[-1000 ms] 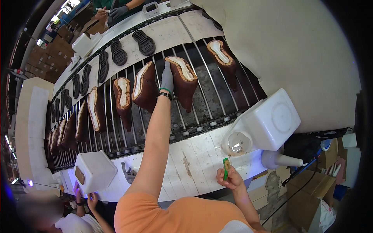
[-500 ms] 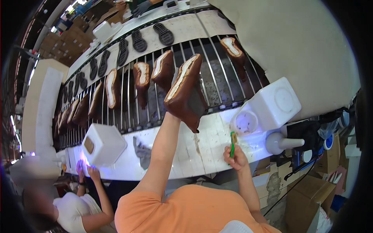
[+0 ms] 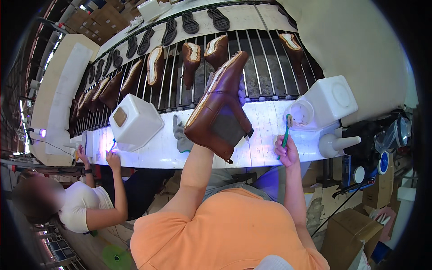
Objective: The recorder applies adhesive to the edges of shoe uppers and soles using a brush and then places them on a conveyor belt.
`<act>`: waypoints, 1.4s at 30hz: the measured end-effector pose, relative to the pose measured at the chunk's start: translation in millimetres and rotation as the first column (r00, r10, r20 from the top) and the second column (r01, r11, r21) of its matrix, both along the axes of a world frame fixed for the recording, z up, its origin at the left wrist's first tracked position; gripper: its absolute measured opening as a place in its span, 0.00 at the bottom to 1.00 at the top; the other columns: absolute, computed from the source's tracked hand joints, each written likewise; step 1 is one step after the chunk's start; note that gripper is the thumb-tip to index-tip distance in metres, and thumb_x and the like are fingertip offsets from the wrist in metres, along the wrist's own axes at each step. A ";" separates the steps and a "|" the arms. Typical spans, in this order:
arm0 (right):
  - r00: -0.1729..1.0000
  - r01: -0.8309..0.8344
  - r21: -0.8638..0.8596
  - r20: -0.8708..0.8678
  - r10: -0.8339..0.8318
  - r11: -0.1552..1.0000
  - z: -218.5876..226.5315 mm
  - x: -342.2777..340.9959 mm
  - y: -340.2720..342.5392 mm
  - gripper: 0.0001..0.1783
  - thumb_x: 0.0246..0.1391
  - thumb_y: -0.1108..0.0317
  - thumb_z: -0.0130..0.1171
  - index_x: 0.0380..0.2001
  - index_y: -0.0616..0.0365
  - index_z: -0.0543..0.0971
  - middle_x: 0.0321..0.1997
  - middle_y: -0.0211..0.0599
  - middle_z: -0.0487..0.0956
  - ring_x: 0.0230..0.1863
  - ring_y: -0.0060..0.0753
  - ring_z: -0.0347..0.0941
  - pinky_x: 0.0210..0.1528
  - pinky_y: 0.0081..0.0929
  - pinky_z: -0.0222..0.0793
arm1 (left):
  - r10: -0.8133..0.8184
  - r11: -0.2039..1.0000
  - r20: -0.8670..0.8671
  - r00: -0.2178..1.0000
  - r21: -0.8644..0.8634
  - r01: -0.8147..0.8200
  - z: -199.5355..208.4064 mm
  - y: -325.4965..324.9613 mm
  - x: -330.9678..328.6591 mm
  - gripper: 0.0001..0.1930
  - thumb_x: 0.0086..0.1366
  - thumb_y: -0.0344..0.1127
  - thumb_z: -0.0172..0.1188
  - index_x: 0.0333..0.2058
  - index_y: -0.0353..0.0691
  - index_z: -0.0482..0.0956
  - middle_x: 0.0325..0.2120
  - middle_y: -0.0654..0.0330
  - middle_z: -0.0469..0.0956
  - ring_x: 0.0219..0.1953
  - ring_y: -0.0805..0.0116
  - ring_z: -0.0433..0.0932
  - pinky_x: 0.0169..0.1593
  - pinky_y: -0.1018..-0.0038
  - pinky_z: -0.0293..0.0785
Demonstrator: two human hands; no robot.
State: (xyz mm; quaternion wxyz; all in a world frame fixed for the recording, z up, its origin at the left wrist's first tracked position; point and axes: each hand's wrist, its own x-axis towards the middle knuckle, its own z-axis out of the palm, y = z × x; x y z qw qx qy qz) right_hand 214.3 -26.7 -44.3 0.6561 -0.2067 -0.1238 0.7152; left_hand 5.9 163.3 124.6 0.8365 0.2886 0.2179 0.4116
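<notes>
A brown ankle boot (image 3: 216, 110) with a dark side panel hangs in front of me, sole side tilted up to the left, its pale unsoled bottom edge showing. My left hand (image 3: 242, 92), in a greyish-lavender glove, grips it from behind; most of the fingers are hidden by the boot. Lower right, my bare right hand (image 3: 288, 153) is closed around a green toothbrush (image 3: 285, 132), bristle end up. The brush head is beside a round white cup (image 3: 300, 113), which stands against a white plastic jug (image 3: 333, 101).
Past the white bench (image 3: 256, 148) runs a roller conveyor (image 3: 265, 67) carrying several upturned boots and, on its far side, black soles (image 3: 190, 22). A white bottle (image 3: 335, 145), a grey cloth (image 3: 181, 135) and another white jug (image 3: 139, 123) stand or lie nearby. A co-worker (image 3: 90, 202) sits left.
The boot has turned to show more of its side, and the left-hand glove now shows behind it. The toothbrush is slightly closer to the cup. My view has shifted.
</notes>
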 end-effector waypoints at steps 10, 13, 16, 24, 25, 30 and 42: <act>1.000 0.021 0.040 0.005 -0.021 0.999 2.5 0.5 -4.4 0.16 0.60 0.56 0.54 0.39 0.60 0.75 0.32 0.33 0.75 0.18 0.16 0.60 0.18 0.15 0.53 | 0.012 0.988 -0.094 0.995 0.156 0.003 30.8 -37.3 -1.6 0.19 0.69 0.45 0.50 0.48 0.34 0.68 0.31 0.56 0.74 0.27 0.66 0.77 0.31 0.72 0.76; 0.999 0.035 0.036 -0.008 -0.035 0.999 1.4 0.0 -4.6 0.16 0.59 0.57 0.55 0.39 0.60 0.75 0.32 0.33 0.75 0.18 0.16 0.60 0.18 0.15 0.53 | 0.137 0.989 0.003 0.991 0.047 -0.137 11.9 -33.0 -11.8 0.21 0.69 0.47 0.49 0.51 0.37 0.68 0.37 0.54 0.75 0.36 0.64 0.77 0.41 0.69 0.76; 1.000 0.026 0.074 -0.009 -0.025 0.997 8.9 -3.2 -0.1 0.17 0.59 0.56 0.55 0.39 0.60 0.75 0.32 0.33 0.75 0.18 0.16 0.61 0.18 0.15 0.54 | 0.058 0.993 0.460 0.886 -0.115 -0.006 -26.5 -4.1 -40.0 0.24 0.68 0.52 0.48 0.55 0.40 0.67 0.45 0.54 0.74 0.46 0.62 0.75 0.51 0.67 0.72; 1.000 0.019 0.030 -0.008 -0.019 0.999 5.2 -1.0 -2.1 0.16 0.59 0.57 0.55 0.40 0.60 0.75 0.32 0.34 0.75 0.19 0.16 0.61 0.19 0.14 0.54 | 0.599 0.800 0.072 0.797 -0.078 -0.594 0.6 -19.3 -47.8 0.31 0.64 0.58 0.51 0.57 0.41 0.63 0.55 0.54 0.68 0.58 0.57 0.67 0.63 0.59 0.62; 1.000 0.017 0.029 -0.007 -0.017 0.999 4.5 -0.7 -1.7 0.16 0.59 0.57 0.55 0.40 0.60 0.75 0.32 0.34 0.75 0.19 0.16 0.61 0.19 0.14 0.54 | 0.648 0.761 0.053 0.759 -0.077 -0.644 8.6 -22.7 -46.4 0.31 0.63 0.57 0.54 0.56 0.40 0.64 0.54 0.54 0.69 0.56 0.57 0.68 0.62 0.59 0.63; 1.000 0.013 0.017 -0.018 -0.013 1.000 -0.7 0.3 -2.1 0.16 0.59 0.58 0.55 0.40 0.61 0.74 0.32 0.35 0.75 0.19 0.16 0.61 0.17 0.13 0.54 | 0.701 0.713 0.079 0.709 -0.093 -0.695 13.2 -26.0 -52.6 0.31 0.59 0.51 0.62 0.54 0.39 0.64 0.50 0.54 0.70 0.53 0.59 0.70 0.60 0.61 0.67; 0.999 -0.013 0.090 -0.035 0.016 0.996 -2.4 4.4 -4.9 0.19 0.65 0.56 0.47 0.43 0.62 0.74 0.34 0.37 0.72 0.20 0.17 0.61 0.17 0.13 0.56 | 0.778 0.625 0.067 0.625 0.027 -0.780 16.0 -44.0 -45.2 0.35 0.58 0.51 0.63 0.55 0.33 0.63 0.48 0.52 0.70 0.50 0.60 0.72 0.56 0.66 0.71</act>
